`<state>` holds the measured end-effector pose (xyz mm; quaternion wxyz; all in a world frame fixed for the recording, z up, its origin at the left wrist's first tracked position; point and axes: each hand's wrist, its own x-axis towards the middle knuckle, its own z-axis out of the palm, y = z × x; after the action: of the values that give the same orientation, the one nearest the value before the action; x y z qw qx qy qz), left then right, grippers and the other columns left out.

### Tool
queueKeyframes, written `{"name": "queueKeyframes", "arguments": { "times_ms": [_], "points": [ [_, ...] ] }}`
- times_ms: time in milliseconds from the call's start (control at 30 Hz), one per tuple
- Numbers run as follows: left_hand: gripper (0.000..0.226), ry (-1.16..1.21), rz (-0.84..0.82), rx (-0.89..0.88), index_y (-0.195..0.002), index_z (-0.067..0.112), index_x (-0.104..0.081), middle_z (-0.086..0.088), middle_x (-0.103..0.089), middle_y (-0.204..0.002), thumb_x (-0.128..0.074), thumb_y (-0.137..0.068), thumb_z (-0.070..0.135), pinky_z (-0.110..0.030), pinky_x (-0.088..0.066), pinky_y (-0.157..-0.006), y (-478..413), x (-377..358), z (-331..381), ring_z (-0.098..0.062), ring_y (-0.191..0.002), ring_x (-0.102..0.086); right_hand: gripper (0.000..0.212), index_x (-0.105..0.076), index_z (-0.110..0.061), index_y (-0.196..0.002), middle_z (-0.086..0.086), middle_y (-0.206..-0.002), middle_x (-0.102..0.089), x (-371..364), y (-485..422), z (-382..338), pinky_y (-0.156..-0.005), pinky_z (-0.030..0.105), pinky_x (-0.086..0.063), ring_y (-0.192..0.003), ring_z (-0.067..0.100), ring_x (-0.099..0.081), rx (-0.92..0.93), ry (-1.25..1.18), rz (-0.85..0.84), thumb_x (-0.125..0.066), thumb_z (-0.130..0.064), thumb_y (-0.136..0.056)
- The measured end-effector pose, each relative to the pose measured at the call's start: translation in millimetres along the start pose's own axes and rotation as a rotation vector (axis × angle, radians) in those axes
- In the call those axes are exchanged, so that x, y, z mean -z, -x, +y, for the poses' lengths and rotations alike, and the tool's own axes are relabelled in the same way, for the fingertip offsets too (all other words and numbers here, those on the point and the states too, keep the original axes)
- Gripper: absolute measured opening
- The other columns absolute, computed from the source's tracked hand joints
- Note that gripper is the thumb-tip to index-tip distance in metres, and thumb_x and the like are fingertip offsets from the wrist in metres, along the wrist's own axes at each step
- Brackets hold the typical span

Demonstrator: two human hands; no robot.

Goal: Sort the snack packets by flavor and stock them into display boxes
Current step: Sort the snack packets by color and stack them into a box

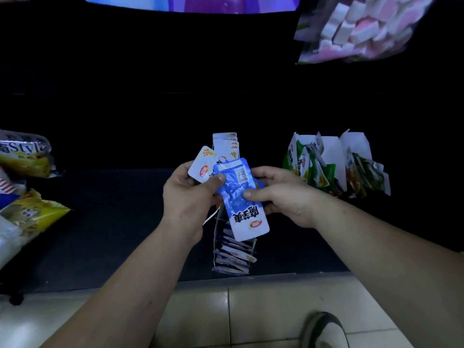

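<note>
Both hands work above the blue display box (233, 257), which stands at the front edge of the dark bench (113, 222), partly filled with blue packets. My left hand (187, 197) grips a fanned stack of packets (204, 167), fingers curled behind it and thumb pressed on the front blue packet (242, 204). The right hand (281, 197) pinches that same packet at its right edge, fingers (261, 172) clamped above and thumb below. The packet is upside down and tilted, with its lower end hanging over the box.

Risks:
- The foil is probably slick and the fan is loose. If the left thumb eases while the right hand pulls, the stack could spill.
- The box sits right at the bench lip, so a dropped packet may go to the tiled floor (200, 310), near the shoe (324, 330).
- The box looks flimsy with its walls splayed, so a hard push in could tip it forward.
- The light is dim, so a flavour misread is possible.

Room:
- The green box (308, 167) and the mixed box (361, 169) stand near on the right, so I need to watch that elbow.
- Yellow bags (32, 214) sit well apart on the left, with open bench between.
- The marshmallow bag (364, 28) hangs high, out of the way.
</note>
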<state>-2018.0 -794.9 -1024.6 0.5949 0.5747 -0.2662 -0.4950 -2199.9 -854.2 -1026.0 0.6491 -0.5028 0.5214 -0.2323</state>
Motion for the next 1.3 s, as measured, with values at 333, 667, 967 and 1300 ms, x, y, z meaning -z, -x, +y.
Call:
{"name": "queueKeyframes", "arguments": {
  "times_ms": [333, 667, 967, 1300],
  "points": [
    [0.017, -0.157, -0.106, -0.107, -0.112, 0.011, -0.074, -0.007, -0.079, -0.102, -0.061, -0.102, 0.008, -0.034, -0.062, -0.078, -9, 21, 7, -0.021, -0.090, -0.077, 0.023, -0.068, -0.020, -0.100, 0.008, -0.098, -0.076, 25, 2, 0, -0.066, 0.031, -0.059, -0.084, 0.022, -0.075, 0.090, 0.039, 0.400, -0.073, 0.001, -0.090],
    [0.033, -0.126, -0.069, 0.022, -0.108, 0.008, -0.072, -0.007, -0.080, -0.090, -0.080, -0.081, -0.008, -0.027, -0.061, -0.071, 8, 14, -8, -0.023, -0.082, -0.078, 0.045, -0.063, -0.021, -0.130, 0.009, -0.101, -0.078, 19, 4, -4, -0.061, 0.035, -0.059, -0.081, 0.026, -0.078, 0.034, -0.090, 0.308, -0.072, 0.000, -0.091],
    [0.061, -0.122, -0.058, 0.109, -0.136, 0.011, -0.059, -0.005, -0.078, -0.106, -0.076, -0.083, -0.013, -0.039, -0.063, -0.082, -14, 11, -13, -0.022, -0.093, -0.078, 0.039, -0.066, -0.021, -0.125, 0.008, -0.095, -0.079, 8, -9, -12, -0.064, 0.044, -0.064, -0.078, 0.025, -0.078, 0.073, -0.035, 0.313, -0.074, -0.003, -0.091],
    [0.045, -0.246, 0.044, 0.038, -0.124, 0.011, -0.061, -0.007, -0.076, -0.103, -0.080, -0.085, 0.000, -0.035, -0.063, -0.068, -7, 6, 25, -0.024, -0.085, -0.076, 0.028, -0.067, -0.030, -0.108, 0.000, -0.087, -0.077, -18, 16, -43, -0.073, 0.043, -0.062, -0.082, 0.023, -0.075, 0.248, 0.197, 0.359, -0.069, -0.005, -0.094]
  ]
}}
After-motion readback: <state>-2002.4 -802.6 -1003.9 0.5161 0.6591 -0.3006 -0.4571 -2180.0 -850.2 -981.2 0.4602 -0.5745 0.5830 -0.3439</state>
